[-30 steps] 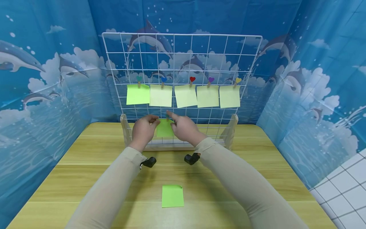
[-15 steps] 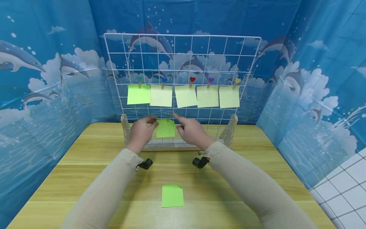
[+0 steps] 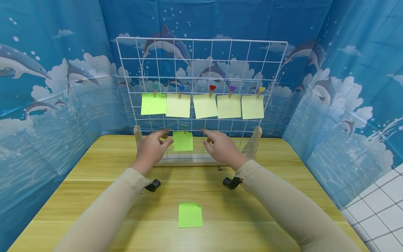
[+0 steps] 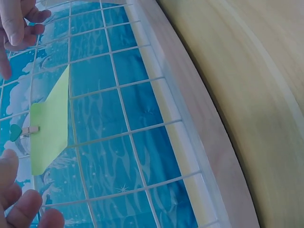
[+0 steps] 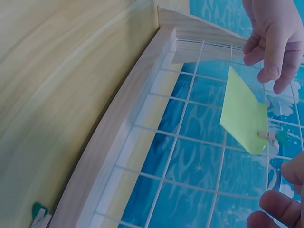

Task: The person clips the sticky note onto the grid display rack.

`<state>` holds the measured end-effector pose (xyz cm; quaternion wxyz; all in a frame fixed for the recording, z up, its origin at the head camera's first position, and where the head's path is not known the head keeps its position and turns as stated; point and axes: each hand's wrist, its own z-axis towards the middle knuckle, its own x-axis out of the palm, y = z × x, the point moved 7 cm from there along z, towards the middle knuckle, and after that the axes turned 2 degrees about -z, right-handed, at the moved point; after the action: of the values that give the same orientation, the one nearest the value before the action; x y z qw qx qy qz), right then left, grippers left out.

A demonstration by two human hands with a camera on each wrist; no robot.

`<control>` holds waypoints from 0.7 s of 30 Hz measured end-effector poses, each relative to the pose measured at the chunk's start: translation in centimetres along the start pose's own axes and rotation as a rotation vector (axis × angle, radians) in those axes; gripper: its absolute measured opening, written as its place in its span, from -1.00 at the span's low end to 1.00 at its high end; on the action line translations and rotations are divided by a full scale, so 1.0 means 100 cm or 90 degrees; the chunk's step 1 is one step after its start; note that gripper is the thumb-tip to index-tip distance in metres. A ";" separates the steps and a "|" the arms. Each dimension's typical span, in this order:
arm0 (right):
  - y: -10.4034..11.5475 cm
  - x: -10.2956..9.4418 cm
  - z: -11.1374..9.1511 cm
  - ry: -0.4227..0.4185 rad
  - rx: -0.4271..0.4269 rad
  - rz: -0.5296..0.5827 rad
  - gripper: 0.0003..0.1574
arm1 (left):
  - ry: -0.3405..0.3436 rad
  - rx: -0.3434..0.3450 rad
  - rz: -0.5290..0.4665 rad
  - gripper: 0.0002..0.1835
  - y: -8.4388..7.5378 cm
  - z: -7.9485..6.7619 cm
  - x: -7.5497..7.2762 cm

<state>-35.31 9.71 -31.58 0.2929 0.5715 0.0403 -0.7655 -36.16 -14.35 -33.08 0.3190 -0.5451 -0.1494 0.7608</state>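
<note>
A green sticky note hangs low on the white wire grid, held at its top by a small clothespin with a green heart. To the left of this note, my left hand has its fingers loosely bent and nothing in them. My right hand is off to the note's right, also holding nothing, its index finger extended toward the grid. In the left wrist view the note tilts out from the wires. Another green sticky note lies on the table nearer to me.
Higher on the grid, a row of several notes hangs from heart clothespins. A wooden base supports the grid. Another green-heart clothespin lies on the wooden table in front of the base, toward the right. A blue dolphin curtain surrounds the table.
Both hands have drawn apart from the lower note, the left one leftward, the right one rightward. The note and its clothespin stay on the grid, now uncovered. A clothespin on the table has come into view.
</note>
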 end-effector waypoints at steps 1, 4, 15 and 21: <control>-0.002 0.000 -0.001 -0.002 0.004 -0.004 -0.32 | 0.004 0.004 0.005 -0.45 0.000 -0.001 0.000; -0.005 -0.001 -0.005 -0.005 0.010 -0.012 -0.32 | 0.014 0.014 0.016 -0.43 -0.001 -0.003 -0.002; -0.011 -0.001 -0.019 -0.022 -0.038 -0.053 -0.31 | 0.014 0.087 0.087 -0.42 -0.008 -0.018 -0.008; -0.012 -0.002 -0.026 -0.023 -0.052 -0.061 -0.32 | 0.015 0.104 0.106 -0.39 -0.008 -0.026 -0.009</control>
<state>-33.66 11.82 -32.62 0.2795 0.5427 0.0940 -0.7865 -33.35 -14.61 -32.88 0.2998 -0.5369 -0.0373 0.7877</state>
